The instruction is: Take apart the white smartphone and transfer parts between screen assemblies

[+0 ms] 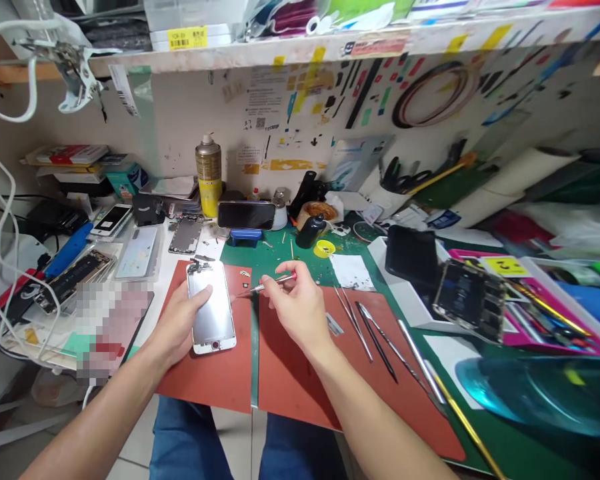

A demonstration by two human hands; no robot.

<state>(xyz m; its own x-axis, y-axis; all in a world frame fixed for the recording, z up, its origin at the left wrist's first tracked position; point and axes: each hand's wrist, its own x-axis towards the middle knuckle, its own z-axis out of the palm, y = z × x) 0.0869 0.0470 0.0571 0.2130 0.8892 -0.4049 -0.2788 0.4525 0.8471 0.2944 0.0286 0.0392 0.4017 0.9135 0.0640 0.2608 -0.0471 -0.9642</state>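
My left hand (179, 321) grips a white-framed phone screen assembly (214, 313) by its left edge, thumb across its silvery surface. The panel lies over the left red mat (205, 383), its round button at the bottom and small dark parts with a flex cable along its top. A slim screwdriver (266, 287) with a red end is pinched in my right hand (294, 297), its tip pointing left toward the panel's right side. Near that tip, tiny parts (245, 280) rest on the mat.
Right of my right hand lie tweezers (353, 320) and thin tools (380, 340). Farther right stand a white box (380, 257) and a pink tray (570, 333). At the back are a spray can (209, 175), an upright phone (246, 215) and a black bottle (310, 231).
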